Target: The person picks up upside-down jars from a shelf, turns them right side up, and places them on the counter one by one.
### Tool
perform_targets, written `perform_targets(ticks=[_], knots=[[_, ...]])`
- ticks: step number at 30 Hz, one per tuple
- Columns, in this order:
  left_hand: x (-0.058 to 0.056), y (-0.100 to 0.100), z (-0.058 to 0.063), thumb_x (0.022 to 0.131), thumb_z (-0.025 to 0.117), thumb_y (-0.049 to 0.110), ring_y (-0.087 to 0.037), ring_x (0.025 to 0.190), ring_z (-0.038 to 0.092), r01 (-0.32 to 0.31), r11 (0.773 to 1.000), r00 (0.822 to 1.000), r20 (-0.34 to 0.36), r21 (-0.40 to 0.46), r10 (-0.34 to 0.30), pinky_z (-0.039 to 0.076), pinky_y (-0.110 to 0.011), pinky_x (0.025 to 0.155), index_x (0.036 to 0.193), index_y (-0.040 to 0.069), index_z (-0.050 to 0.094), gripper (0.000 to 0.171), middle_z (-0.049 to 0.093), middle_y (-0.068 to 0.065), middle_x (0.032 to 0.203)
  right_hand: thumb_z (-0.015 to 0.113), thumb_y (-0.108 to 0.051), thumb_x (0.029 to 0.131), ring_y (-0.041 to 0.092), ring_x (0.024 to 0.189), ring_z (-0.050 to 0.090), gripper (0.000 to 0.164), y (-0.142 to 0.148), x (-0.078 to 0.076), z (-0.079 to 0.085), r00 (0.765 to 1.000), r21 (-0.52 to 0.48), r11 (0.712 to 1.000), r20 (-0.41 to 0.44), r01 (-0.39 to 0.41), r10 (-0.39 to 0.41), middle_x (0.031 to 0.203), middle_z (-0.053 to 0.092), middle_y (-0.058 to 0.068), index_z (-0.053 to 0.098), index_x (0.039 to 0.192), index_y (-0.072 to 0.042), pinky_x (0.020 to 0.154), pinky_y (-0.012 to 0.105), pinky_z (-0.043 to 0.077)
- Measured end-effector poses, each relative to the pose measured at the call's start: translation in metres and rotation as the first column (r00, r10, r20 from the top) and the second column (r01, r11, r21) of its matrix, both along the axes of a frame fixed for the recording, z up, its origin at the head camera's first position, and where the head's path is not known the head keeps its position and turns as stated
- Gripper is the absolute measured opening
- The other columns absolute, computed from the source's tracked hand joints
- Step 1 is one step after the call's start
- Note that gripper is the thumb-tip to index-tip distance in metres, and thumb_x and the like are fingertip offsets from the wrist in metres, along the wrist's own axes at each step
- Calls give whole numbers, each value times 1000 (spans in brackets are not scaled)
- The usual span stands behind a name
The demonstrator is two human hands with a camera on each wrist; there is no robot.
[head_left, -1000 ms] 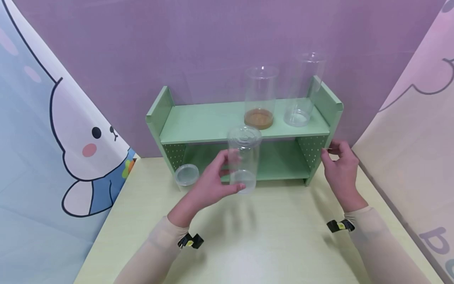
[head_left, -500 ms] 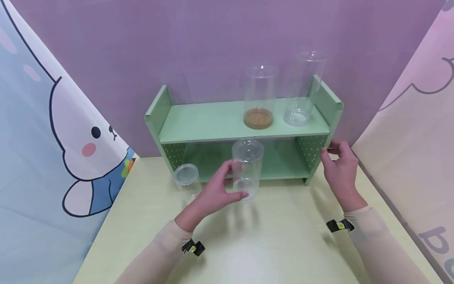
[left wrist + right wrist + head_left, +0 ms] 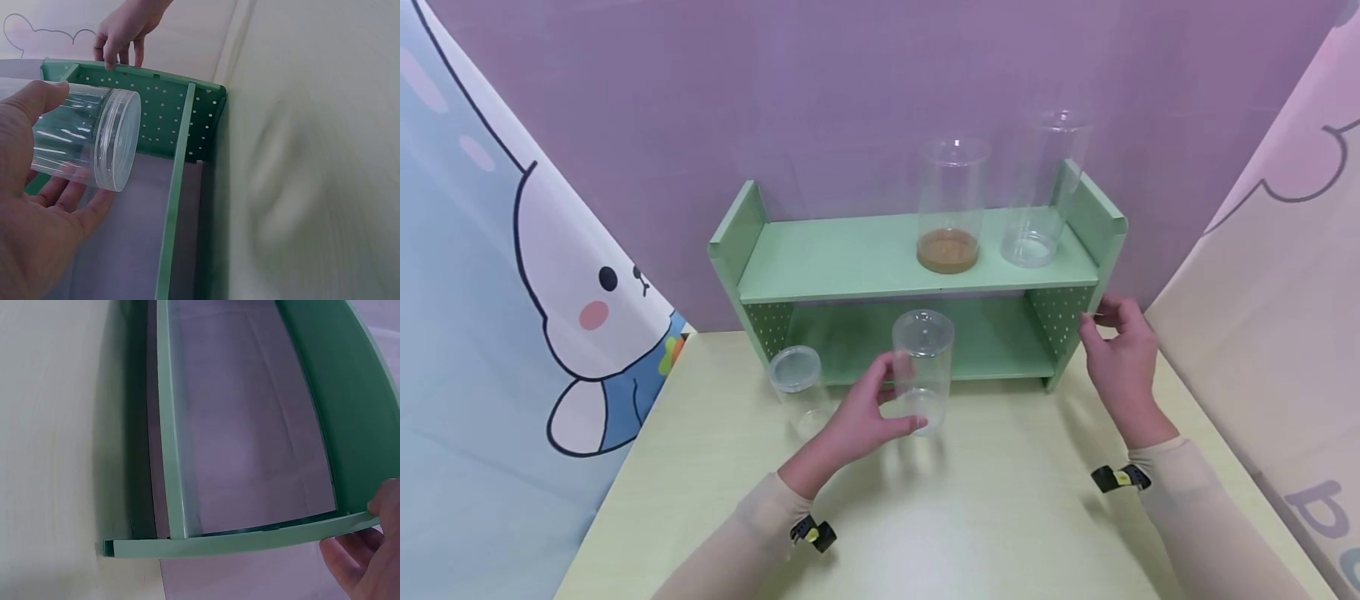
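My left hand (image 3: 880, 406) grips a clear lidded plastic jar (image 3: 922, 367) upright, low over the table (image 3: 985, 517) in front of the green shelf's lower opening. Whether its base touches the table I cannot tell. In the left wrist view the jar (image 3: 87, 144) lies between thumb and fingers of that hand (image 3: 37, 212). My right hand (image 3: 1112, 342) holds the front edge of the green shelf's (image 3: 850, 258) right side panel. The right wrist view shows its fingertips (image 3: 365, 553) curled at the panel's edge (image 3: 250, 544).
Two tall clear jars stand on the top shelf: one with a brown layer inside (image 3: 951, 208), one empty (image 3: 1041, 192) at the right end. A smaller lidded clear jar (image 3: 797, 387) stands on the table by the shelf's left foot. Cloth walls close in left and right.
My left hand has lowered the jar from top-shelf height down toward the table and slightly nearer. The right hand has stayed on the side panel.
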State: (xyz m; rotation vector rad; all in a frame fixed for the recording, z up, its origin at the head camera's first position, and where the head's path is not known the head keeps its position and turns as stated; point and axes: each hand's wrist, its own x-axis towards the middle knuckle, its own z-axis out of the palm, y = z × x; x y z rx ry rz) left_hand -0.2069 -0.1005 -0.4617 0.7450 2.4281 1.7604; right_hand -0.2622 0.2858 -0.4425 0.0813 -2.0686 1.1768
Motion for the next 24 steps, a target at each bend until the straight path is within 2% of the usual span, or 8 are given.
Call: perform_targets(ticks=[6, 10, 14, 18, 21, 24], knots=[[0, -1, -4, 87, 94, 9, -23, 140, 60, 8, 1000, 1000, -2, -17, -8, 54, -38, 115, 160, 17, 45, 88, 60, -4, 150, 72, -3, 104, -6, 98, 64, 29, 6, 2, 5, 998, 0, 999, 43, -43, 43, 115, 74, 17, 65, 131, 6, 80, 6, 52], [-1, -2, -7, 88, 95, 10, -22, 140, 60, 11, 1000, 1000, -1, -21, -11, 53, -38, 116, 160, 17, 45, 88, 60, -4, 151, 75, -7, 103, -5, 101, 63, 37, 7, 5, 8, 996, -18, 999, 81, -43, 45, 123, 72, 16, 63, 137, 4, 83, 8, 53], [-2, -3, -8, 88, 94, 11, -23, 140, 60, 15, 1000, 1000, 2, -20, -15, 53, -39, 116, 160, 17, 44, 88, 59, -4, 152, 77, -1, 100, 0, 104, 64, 38, 4, 11, 5, 1000, -51, 998, 9, -28, 29, 125, 69, 17, 63, 134, 8, 84, 11, 53], [-2, -4, -9, 89, 94, 11, -24, 140, 60, 19, 1000, 1000, 7, -20, -19, 53, -41, 116, 160, 17, 44, 88, 59, -4, 151, 76, 11, 95, 0, 102, 64, 31, -7, 21, 6, 995, -21, 999, -90, -49, 46, 119, 68, 22, 65, 125, 13, 86, 12, 51], [-3, -4, -9, 89, 94, 11, -24, 140, 59, 25, 1000, 1000, 11, -13, -25, 53, -43, 117, 160, 16, 45, 86, 59, -5, 150, 77, 14, 93, 1, 101, 64, 30, -19, 30, 12, 987, 26, 995, -124, -95, 98, 114, 68, 23, 67, 121, 14, 87, 13, 50], [-3, -3, -9, 89, 94, 11, -25, 140, 59, 30, 1000, 999, 15, -7, -30, 53, -46, 117, 159, 14, 45, 86, 59, -6, 149, 78, 14, 93, 2, 101, 64, 30, -33, 38, 19, 975, 60, 980, -105, -189, 195, 112, 68, 17, 67, 121, 11, 88, 15, 52]])
